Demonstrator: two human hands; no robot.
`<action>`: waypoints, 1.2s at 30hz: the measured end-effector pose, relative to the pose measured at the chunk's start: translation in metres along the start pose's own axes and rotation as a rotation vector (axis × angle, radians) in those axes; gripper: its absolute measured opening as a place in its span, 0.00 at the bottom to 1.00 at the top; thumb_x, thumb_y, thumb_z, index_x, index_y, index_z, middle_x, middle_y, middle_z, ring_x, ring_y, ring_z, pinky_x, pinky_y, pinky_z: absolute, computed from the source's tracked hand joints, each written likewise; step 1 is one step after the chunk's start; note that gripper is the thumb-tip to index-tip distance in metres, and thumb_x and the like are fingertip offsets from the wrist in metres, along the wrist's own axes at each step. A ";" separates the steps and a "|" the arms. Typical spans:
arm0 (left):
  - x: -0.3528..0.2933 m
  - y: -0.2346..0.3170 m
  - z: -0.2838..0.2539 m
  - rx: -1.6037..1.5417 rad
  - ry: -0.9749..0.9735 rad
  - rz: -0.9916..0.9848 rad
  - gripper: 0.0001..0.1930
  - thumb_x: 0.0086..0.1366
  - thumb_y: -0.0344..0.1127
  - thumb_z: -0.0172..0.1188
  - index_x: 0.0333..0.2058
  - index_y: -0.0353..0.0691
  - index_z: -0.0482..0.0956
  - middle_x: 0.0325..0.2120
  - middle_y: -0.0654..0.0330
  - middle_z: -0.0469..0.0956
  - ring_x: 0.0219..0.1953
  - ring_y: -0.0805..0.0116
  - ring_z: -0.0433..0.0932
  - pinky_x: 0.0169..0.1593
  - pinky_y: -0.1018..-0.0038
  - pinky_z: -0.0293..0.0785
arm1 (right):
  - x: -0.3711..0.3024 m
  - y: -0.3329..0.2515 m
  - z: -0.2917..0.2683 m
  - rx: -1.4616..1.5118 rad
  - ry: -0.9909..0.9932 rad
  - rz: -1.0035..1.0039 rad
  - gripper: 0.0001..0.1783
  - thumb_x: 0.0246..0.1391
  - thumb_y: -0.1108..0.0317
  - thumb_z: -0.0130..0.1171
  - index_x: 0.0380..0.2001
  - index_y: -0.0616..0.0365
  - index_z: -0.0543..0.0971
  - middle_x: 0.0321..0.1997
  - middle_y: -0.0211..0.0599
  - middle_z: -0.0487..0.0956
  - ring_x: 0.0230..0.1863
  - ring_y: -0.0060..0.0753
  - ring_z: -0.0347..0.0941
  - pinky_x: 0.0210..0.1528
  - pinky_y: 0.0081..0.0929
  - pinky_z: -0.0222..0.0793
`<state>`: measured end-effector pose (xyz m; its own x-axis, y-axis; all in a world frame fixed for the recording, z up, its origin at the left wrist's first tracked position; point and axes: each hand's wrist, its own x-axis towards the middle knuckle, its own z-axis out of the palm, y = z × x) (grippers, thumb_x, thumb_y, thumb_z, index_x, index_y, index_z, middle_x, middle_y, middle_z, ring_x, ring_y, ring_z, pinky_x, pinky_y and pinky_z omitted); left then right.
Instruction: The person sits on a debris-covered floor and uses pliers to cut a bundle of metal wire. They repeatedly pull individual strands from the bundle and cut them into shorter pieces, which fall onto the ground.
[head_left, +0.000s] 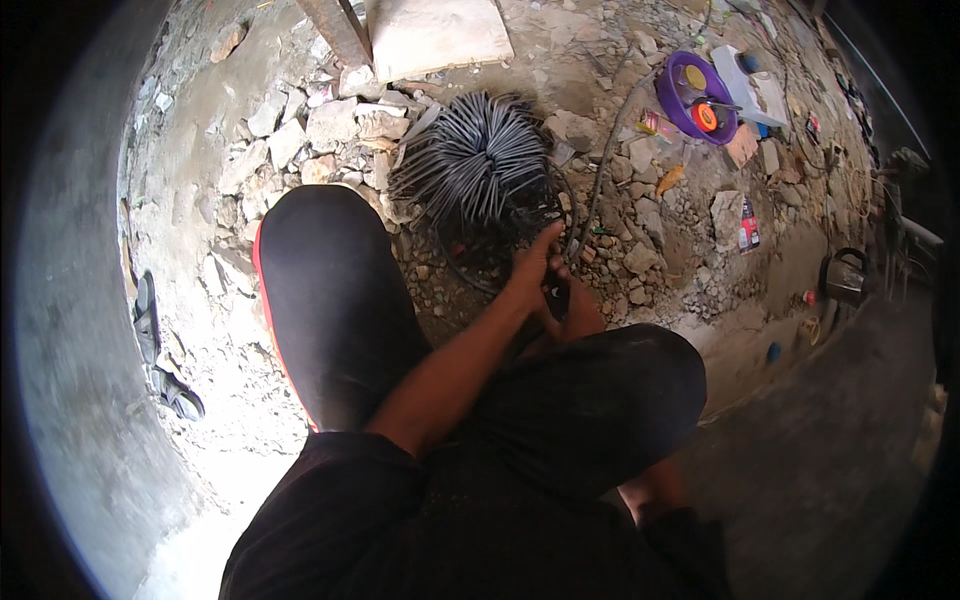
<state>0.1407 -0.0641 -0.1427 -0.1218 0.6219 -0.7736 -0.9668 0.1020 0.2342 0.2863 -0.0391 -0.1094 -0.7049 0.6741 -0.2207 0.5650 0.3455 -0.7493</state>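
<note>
A thick bundle of thin grey rods or wires (485,155) fans out on the rubble in front of my knees. At its near side lies a dark, tangled mass, too dark to name. My left hand (535,268) reaches in beside that mass, fingers closed and thumb pointing away from me. Close against it, my right hand (580,312) is closed too, its forearm hidden behind my bent right leg. A small dark thing (556,292) shows between the two hands; its kind cannot be made out. A dark cable curves around the bundle's near edge.
A purple basin (672,92) holding an orange round item and a tool stands far right, beside a white box (765,95). A pale board (437,38) lies at the back. Sandals (178,395) lie left; a dark metal mug (846,275) sits right. Broken stones surround the bundle.
</note>
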 end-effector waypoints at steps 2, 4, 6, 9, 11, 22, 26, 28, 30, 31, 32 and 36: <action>0.007 -0.005 -0.008 -0.087 -0.222 -0.066 0.28 0.59 0.63 0.73 0.35 0.41 0.78 0.18 0.65 0.72 0.26 0.69 0.75 0.38 0.66 0.74 | -0.013 0.003 -0.003 0.321 0.065 0.019 0.30 0.52 0.63 0.73 0.57 0.57 0.74 0.50 0.53 0.83 0.54 0.55 0.81 0.54 0.45 0.75; 0.016 -0.005 -0.019 -0.125 -0.409 -0.091 0.29 0.59 0.67 0.71 0.32 0.43 0.77 0.22 0.66 0.71 0.25 0.69 0.71 0.39 0.66 0.70 | -0.006 0.014 0.000 0.501 -0.054 0.150 0.31 0.53 0.63 0.73 0.58 0.56 0.74 0.48 0.53 0.83 0.54 0.54 0.81 0.53 0.45 0.75; 0.004 -0.005 -0.006 -0.093 -0.221 -0.003 0.30 0.60 0.66 0.70 0.34 0.41 0.79 0.22 0.65 0.71 0.26 0.68 0.72 0.41 0.65 0.72 | 0.013 0.035 -0.001 0.347 -0.250 0.347 0.31 0.53 0.65 0.72 0.59 0.56 0.73 0.46 0.53 0.83 0.53 0.55 0.81 0.53 0.47 0.75; 0.007 -0.016 0.008 0.090 -0.004 0.152 0.32 0.60 0.67 0.70 0.38 0.39 0.80 0.24 0.63 0.75 0.29 0.67 0.76 0.43 0.65 0.75 | 0.020 0.014 -0.007 -0.487 -0.142 0.363 0.27 0.55 0.66 0.68 0.57 0.56 0.74 0.45 0.54 0.83 0.54 0.58 0.80 0.53 0.52 0.73; 0.009 -0.019 0.003 0.209 0.125 0.212 0.32 0.61 0.66 0.69 0.39 0.37 0.81 0.25 0.62 0.76 0.32 0.67 0.78 0.43 0.64 0.75 | 0.023 0.016 0.004 -0.451 -0.072 0.359 0.27 0.55 0.67 0.66 0.59 0.52 0.74 0.44 0.52 0.84 0.52 0.59 0.80 0.53 0.54 0.73; -0.044 0.008 0.013 0.976 0.634 0.588 0.33 0.68 0.56 0.64 0.48 0.22 0.82 0.38 0.40 0.85 0.44 0.40 0.85 0.52 0.51 0.78 | 0.014 0.042 -0.006 0.174 -0.324 0.336 0.32 0.62 0.69 0.64 0.69 0.52 0.70 0.54 0.46 0.83 0.57 0.47 0.80 0.58 0.45 0.73; -0.031 0.006 -0.009 1.011 0.659 0.749 0.24 0.73 0.47 0.58 0.44 0.24 0.82 0.39 0.36 0.84 0.44 0.38 0.84 0.50 0.51 0.78 | 0.018 0.093 0.003 0.628 -0.493 0.394 0.28 0.65 0.64 0.64 0.66 0.55 0.74 0.57 0.42 0.83 0.62 0.45 0.77 0.62 0.44 0.69; -0.027 0.009 -0.019 1.023 0.599 0.711 0.22 0.74 0.44 0.56 0.40 0.24 0.82 0.37 0.38 0.85 0.42 0.38 0.84 0.47 0.50 0.78 | 0.022 0.096 0.001 0.558 -0.499 0.360 0.27 0.66 0.64 0.64 0.66 0.56 0.75 0.57 0.42 0.83 0.63 0.44 0.76 0.63 0.43 0.68; -0.032 0.012 -0.018 0.999 0.519 0.714 0.21 0.75 0.43 0.54 0.39 0.24 0.81 0.33 0.41 0.85 0.34 0.43 0.84 0.41 0.54 0.79 | 0.031 0.089 -0.009 0.322 -0.474 0.227 0.27 0.65 0.65 0.64 0.66 0.57 0.75 0.58 0.43 0.83 0.62 0.43 0.77 0.64 0.41 0.68; -0.037 0.016 -0.015 0.990 0.479 0.717 0.21 0.76 0.43 0.54 0.38 0.24 0.81 0.31 0.42 0.86 0.30 0.46 0.85 0.38 0.56 0.79 | 0.033 0.084 -0.010 0.285 -0.452 0.209 0.26 0.64 0.64 0.64 0.64 0.55 0.76 0.57 0.43 0.83 0.62 0.43 0.77 0.64 0.41 0.68; -0.043 0.019 -0.012 0.911 0.406 0.685 0.21 0.76 0.42 0.53 0.38 0.24 0.81 0.29 0.44 0.86 0.27 0.50 0.84 0.35 0.59 0.79 | 0.035 0.080 -0.011 0.246 -0.427 0.190 0.26 0.63 0.63 0.65 0.63 0.53 0.77 0.57 0.43 0.83 0.61 0.43 0.77 0.64 0.41 0.68; -0.049 0.027 -0.016 0.649 0.137 0.557 0.21 0.78 0.41 0.50 0.38 0.25 0.81 0.25 0.50 0.85 0.19 0.67 0.80 0.26 0.70 0.76 | 0.047 0.061 -0.017 0.167 -0.448 0.172 0.25 0.62 0.66 0.65 0.62 0.52 0.78 0.57 0.45 0.83 0.60 0.44 0.79 0.64 0.41 0.69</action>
<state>0.1169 -0.1046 -0.1081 -0.6061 0.6181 -0.5006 -0.4438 0.2594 0.8577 0.2947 0.0245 -0.1549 -0.7428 0.3535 -0.5686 0.6388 0.1199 -0.7600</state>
